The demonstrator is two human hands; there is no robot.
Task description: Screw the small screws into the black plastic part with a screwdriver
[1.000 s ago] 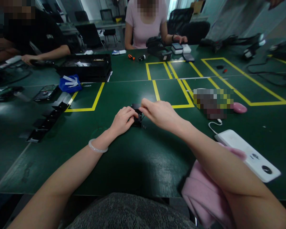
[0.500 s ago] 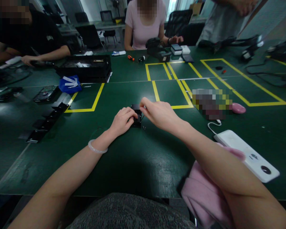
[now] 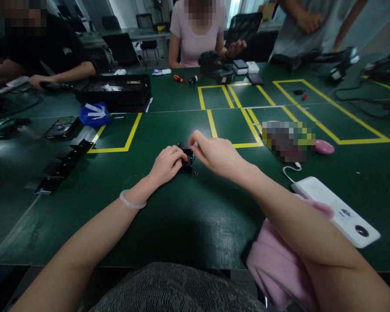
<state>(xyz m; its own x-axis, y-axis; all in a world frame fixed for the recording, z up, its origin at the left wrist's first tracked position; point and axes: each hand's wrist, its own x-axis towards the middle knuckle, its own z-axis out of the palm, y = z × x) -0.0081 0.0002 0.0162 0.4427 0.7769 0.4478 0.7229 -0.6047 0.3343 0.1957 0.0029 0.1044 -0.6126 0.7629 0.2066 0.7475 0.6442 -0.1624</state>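
On the green table lies a small black part (image 3: pixel 186 147) that looks like a bracket or housing. My left hand (image 3: pixel 167 164) grips it from the left, its fingers curled over the near half. My right hand (image 3: pixel 216 154) is closed in a pinch just above the part's right side. A thin dark shaft (image 3: pixel 193 159) shows beneath its fingertips, but what the pinch holds is mostly hidden. Close to the part's near right corner are a few tiny screws (image 3: pixel 196 173).
Several black folded pieces (image 3: pixel 63 167) stand in a row at left, near a blue pouch (image 3: pixel 95 114) and a black bin (image 3: pixel 117 93). To the right are a white power bank (image 3: pixel 338 212), a pink cloth (image 3: pixel 276 255) and a pink oval object (image 3: pixel 325 147). People are around the table.
My hands and the black part stay almost in place; the right fingers shift only slightly. Across the table, one person's hand has risen, and the standing person's arms have moved apart.
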